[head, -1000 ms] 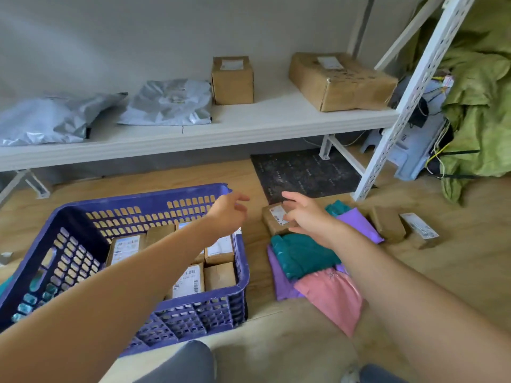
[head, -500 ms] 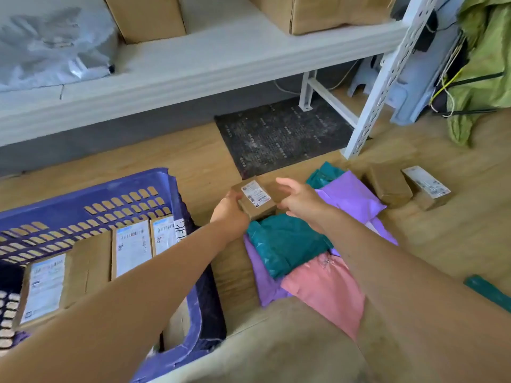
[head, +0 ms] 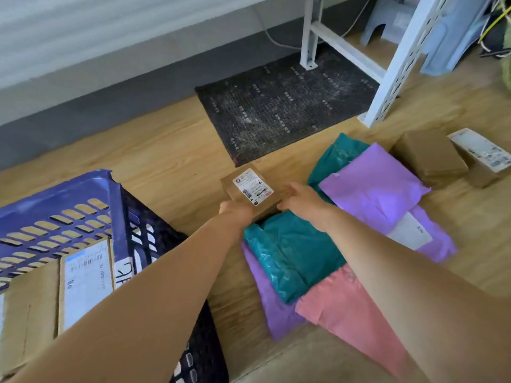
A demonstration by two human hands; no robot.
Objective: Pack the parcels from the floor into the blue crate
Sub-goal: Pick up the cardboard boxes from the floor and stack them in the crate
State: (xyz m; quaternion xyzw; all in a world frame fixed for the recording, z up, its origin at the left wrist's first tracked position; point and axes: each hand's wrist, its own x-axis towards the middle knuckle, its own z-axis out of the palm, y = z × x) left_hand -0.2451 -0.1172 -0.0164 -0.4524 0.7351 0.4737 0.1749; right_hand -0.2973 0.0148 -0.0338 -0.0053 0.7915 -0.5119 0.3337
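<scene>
A small brown cardboard parcel (head: 250,190) with a white label lies at the far edge of a pile of soft mailers. My left hand (head: 235,211) grips its near left corner and my right hand (head: 302,201) holds its right side. The pile holds a teal mailer (head: 293,255), purple mailers (head: 370,189) and a pink mailer (head: 345,310). The blue crate (head: 63,194) stands at the left with labelled cardboard parcels (head: 83,280) inside. Two more brown parcels (head: 431,156) lie on the floor at the right.
A dark mat (head: 282,106) lies on the wooden floor beyond the pile. A white shelf leg (head: 392,76) stands at the mat's right edge, with a pale stool (head: 387,20) and cables behind it. A grey wall base runs along the back.
Both hands reached from above the crate to the small brown parcel and closed on its sides. The view has dropped lower and closer to the floor.
</scene>
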